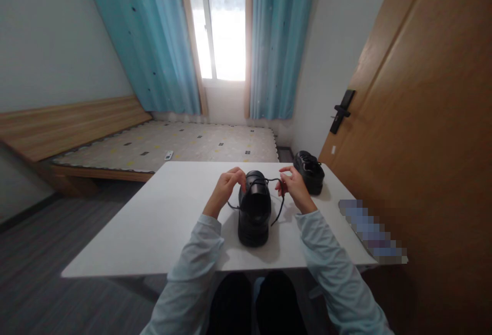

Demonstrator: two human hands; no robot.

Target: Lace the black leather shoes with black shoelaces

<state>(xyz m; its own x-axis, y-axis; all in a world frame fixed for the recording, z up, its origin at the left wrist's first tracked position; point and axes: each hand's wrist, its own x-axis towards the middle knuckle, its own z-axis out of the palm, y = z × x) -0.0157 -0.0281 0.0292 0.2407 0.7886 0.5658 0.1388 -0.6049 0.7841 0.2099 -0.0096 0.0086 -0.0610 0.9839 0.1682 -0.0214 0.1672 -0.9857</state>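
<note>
A black shoe (254, 217) stands upright on the white table with its heel toward me. Its black shoelace (283, 202) is loose, one end hanging down on the right and another part curving out on the left. My left hand (229, 183) is at the shoe's upper left side, fingers pinched together by the lacing; the fingertips are partly hidden against the dark shoe. To the right of the shoe, my right hand (291, 185) has its fingers curled around the lace where it bends downward. A second black laced shoe (309, 172) stands just beyond my right hand.
The white table (154, 222) spans the space before me. A blurred flat item (371, 230) lies at its right edge, near a wooden door (430, 119). Behind the table is a bed (192, 142) with a small white remote-like object (168, 155) on it.
</note>
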